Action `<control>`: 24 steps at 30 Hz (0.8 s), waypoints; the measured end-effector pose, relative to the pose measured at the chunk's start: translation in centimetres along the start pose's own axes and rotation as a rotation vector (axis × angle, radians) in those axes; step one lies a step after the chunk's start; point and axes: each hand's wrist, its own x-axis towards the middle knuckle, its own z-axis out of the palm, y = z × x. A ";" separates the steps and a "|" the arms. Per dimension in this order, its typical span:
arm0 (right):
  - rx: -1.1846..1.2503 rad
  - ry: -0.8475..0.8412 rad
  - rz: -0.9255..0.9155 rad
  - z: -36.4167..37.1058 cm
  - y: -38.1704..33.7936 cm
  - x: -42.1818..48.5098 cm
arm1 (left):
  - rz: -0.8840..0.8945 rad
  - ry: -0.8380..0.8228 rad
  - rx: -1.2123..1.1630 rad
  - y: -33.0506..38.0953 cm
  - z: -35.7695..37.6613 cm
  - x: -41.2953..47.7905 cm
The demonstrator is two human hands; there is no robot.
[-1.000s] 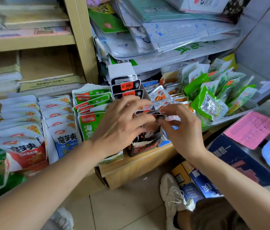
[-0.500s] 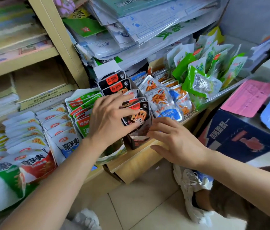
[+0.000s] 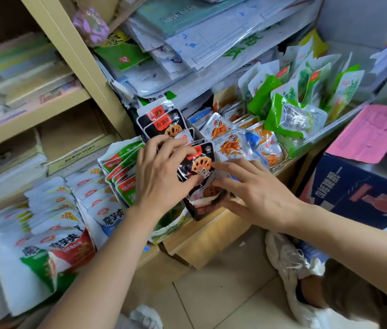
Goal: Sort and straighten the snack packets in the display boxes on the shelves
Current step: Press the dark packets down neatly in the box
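My left hand (image 3: 161,176) pinches the front lotus-root packet (image 3: 198,162) in the black display box (image 3: 202,210) at the shelf's (image 3: 221,233) near edge. My right hand (image 3: 254,193) has its fingers flat against it. It looks light, floppy and slick, so I'd grip the sealed top edge.

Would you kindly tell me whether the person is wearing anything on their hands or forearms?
Nothing shows: the left hand and the right hand are bare, without gloves, rings or a watch, and both forearms are uncovered to the frame's edge, no sleeve in view.
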 end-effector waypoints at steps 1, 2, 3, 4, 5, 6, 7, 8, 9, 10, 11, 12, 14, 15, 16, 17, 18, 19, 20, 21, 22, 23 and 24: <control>-0.025 -0.026 0.028 0.1 0.2 0.5 | 0.018 0.012 0.004 -0.2 -0.1 0.0; -0.041 -0.061 0.051 0.2 0.5 1.1 | 0.032 0.022 -0.006 -0.3 -0.1 -0.1; -0.050 -0.092 0.065 0.3 0.7 1.6 | 0.045 0.028 -0.029 -0.4 -0.2 -0.1; -0.054 -0.114 0.068 0.5 0.9 2.0 | 0.057 0.034 -0.061 -0.6 -0.3 -0.3; -0.057 -0.132 0.066 0.6 1.1 2.4 | 0.068 0.039 -0.095 -0.7 -0.4 -0.4; -0.060 -0.151 0.063 0.7 1.1 2.7 | 0.076 0.045 -0.123 -0.9 -0.5 -0.5; -0.067 -0.175 0.059 0.8 1.1 3.0 | 0.079 0.053 -0.141 -1.2 -0.6 -0.6; -0.081 -0.199 0.054 0.8 1.1 3.3 | 0.073 0.065 -0.149 -1.5 -0.7 -0.6; -0.098 -0.216 0.052 0.8 1.0 3.6 | 0.059 0.076 -0.144 -1.7 -0.7 -0.7; -0.112 -0.224 0.055 0.8 0.8 3.9 | 0.042 0.084 -0.124 -1.9 -0.7 -0.7; -0.124 -0.223 0.061 0.7 0.6 4.1 | 0.027 0.088 -0.096 -1.9 -0.7 -0.7; -0.135 -0.215 0.065 0.6 0.3 4.3 | 0.010 0.090 -0.078 -2.0 -0.7 -0.6; -0.152 -0.190 0.057 0.5 -0.3 4.5 | -0.061 0.085 -0.124 -1.9 -0.6 -0.3; -0.156 -0.183 0.044 0.5 -0.6 4.5 | -0.107 0.075 -0.173 -1.8 -0.7 0.0; -0.157 -0.182 0.029 0.6 -0.9 4.5 | -0.146 0.062 -0.217 -1.7 -0.8 0.4; -0.157 -0.182 0.015 0.8 -1.0 4.5 | -0.178 0.047 -0.251 -1.6 -0.9 0.7; -0.156 -0.180 0.005 1.0 -1.1 4.6 | -0.198 0.036 -0.278 -1.7 -1.0 1.0; -0.154 -0.178 0.003 1.1 -1.1 4.7 | -0.205 0.026 -0.302 -1.8 -1.0 1.3; -0.147 -0.180 0.005 1.1 -1.0 4.9 | -0.197 0.023 -0.320 -2.0 -1.1 1.3; -0.140 -0.185 0.008 1.1 -1.0 5.0 | -0.175 0.027 -0.332 -2.2 -1.2 1.2; -0.136 -0.192 0.012 1.1 -0.9 5.1 | -0.145 0.038 -0.343 -2.5 -1.3 1.0; -0.140 -0.199 0.014 1.0 -1.0 5.2 | -0.118 0.052 -0.358 -2.6 -1.3 0.8; -0.152 -0.205 0.016 1.0 -1.0 5.2 | -0.108 0.071 -0.377 -2.7 -1.4 0.6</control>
